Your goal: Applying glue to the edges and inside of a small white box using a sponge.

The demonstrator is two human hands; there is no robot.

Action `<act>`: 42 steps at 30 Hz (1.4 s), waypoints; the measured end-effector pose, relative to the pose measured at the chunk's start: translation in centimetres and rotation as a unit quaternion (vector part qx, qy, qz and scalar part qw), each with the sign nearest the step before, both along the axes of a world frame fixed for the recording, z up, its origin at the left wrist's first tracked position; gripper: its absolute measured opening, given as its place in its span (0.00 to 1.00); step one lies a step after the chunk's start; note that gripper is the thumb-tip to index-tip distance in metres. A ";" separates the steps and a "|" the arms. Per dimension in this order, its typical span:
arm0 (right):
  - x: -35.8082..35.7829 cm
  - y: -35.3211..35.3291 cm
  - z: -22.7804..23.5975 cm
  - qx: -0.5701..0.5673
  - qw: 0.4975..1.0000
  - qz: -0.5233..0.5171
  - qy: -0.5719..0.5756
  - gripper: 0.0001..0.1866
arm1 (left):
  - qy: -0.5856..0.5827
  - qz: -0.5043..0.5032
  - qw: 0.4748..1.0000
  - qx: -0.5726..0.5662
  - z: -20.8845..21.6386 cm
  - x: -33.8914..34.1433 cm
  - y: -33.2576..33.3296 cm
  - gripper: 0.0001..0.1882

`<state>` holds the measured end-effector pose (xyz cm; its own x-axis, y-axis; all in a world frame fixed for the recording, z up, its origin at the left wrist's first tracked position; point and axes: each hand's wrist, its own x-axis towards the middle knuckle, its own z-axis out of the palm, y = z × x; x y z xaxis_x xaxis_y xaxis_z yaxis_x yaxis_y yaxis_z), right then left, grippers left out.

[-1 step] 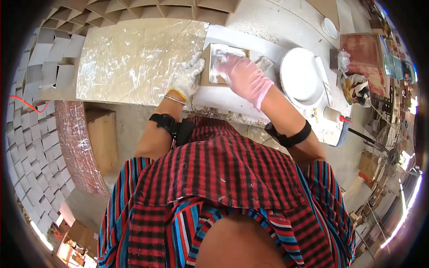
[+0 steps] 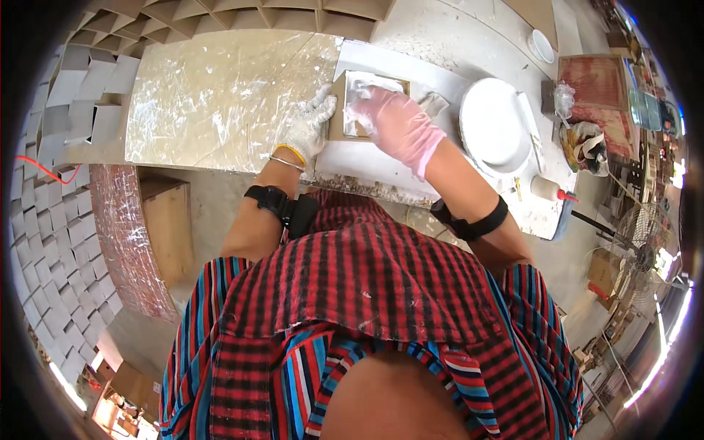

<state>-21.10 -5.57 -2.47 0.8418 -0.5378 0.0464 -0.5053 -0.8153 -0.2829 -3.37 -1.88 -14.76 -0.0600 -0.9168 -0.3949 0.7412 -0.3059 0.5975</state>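
While the left hand (image 2: 306, 125), slightly spread, touches the box (image 2: 339, 117) on the desk (image 2: 440, 35), left of the tub (image 2: 518, 157), the right hand (image 2: 396, 125) reaches over the box; whether it pinches anything cannot be told.

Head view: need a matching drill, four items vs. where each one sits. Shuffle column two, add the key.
Column one
1. Left hand in a white knit glove
2. Right hand in a thin pink glove
3. Large round white tub
4. Small white bottle with a red tip

Column two
A. Near the bench's front right, tip pointing right
B. At the left side of a small brown rectangular box
C. Between the pink glove and a long flat white tool
D. Over the box's white upper face

Pairs: 1-B, 2-D, 3-C, 4-A
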 end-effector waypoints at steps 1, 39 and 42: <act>0.0 0.0 0.2 -0.038 0.996 -0.020 -0.072 0.15 | 0.011 0.002 1.000 -0.009 0.0 0.0 0.0 0.31; -2.0 -4.4 2.1 -0.074 0.952 -0.015 0.295 0.08 | -0.018 0.019 0.999 0.027 0.1 -0.2 -0.3 0.30; -2.0 -3.5 2.7 0.004 0.930 0.011 0.368 0.08 | -0.022 0.018 0.999 0.025 -0.1 -0.2 -0.4 0.30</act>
<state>-23.09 -9.03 0.21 0.6554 -0.5179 -0.5498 -0.5474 -0.8272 0.1266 -3.58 -2.29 -14.90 -0.0092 -0.8972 -0.4415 0.7251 -0.3100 0.6149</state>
